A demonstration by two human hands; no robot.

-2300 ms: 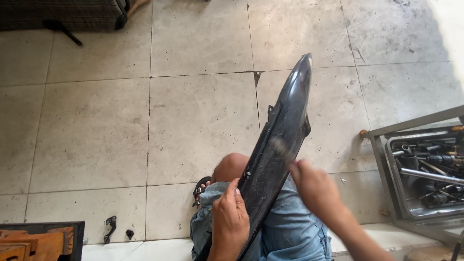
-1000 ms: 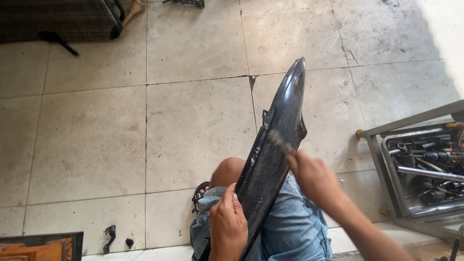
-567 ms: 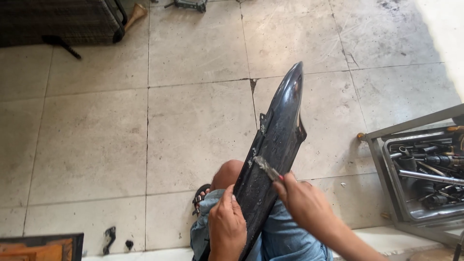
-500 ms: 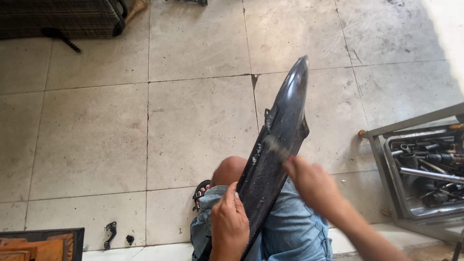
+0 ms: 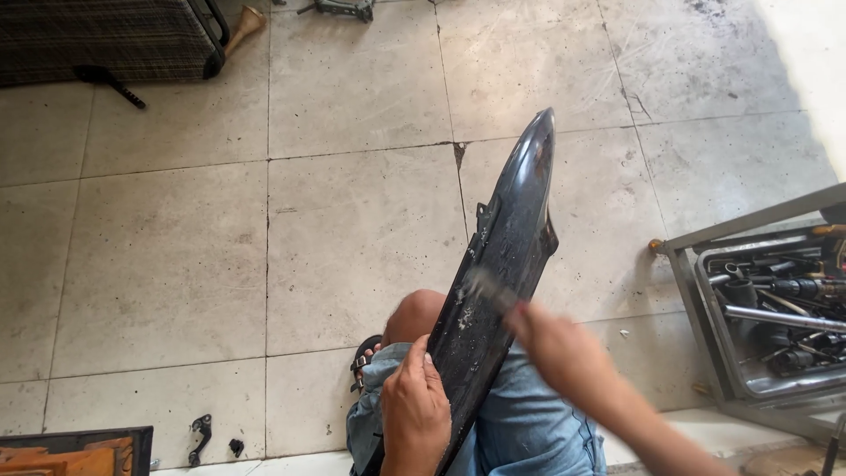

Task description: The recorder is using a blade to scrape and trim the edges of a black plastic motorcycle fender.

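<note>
A long, glossy black plastic fairing panel (image 5: 509, 238) rests on my lap, its pointed tip aimed away over the tiled floor. My left hand (image 5: 415, 412) grips the panel's near left edge. My right hand (image 5: 557, 353) holds a small brush (image 5: 485, 289), blurred with motion, its bristles against the middle of the panel. Pale specks and smears cover the panel's lower surface. Blue jeans and a bare knee (image 5: 414, 313) show under the panel.
A metal toolbox tray (image 5: 765, 308) full of sockets and tools stands at the right. A dark woven seat (image 5: 97, 40) is at top left, an orange-and-black object (image 5: 75, 451) at bottom left, small black parts (image 5: 202, 432) on the tiles.
My right hand with the brush has swept up and down along the panel's middle. My left hand has kept its grip on the edge. The panel has barely shifted.
</note>
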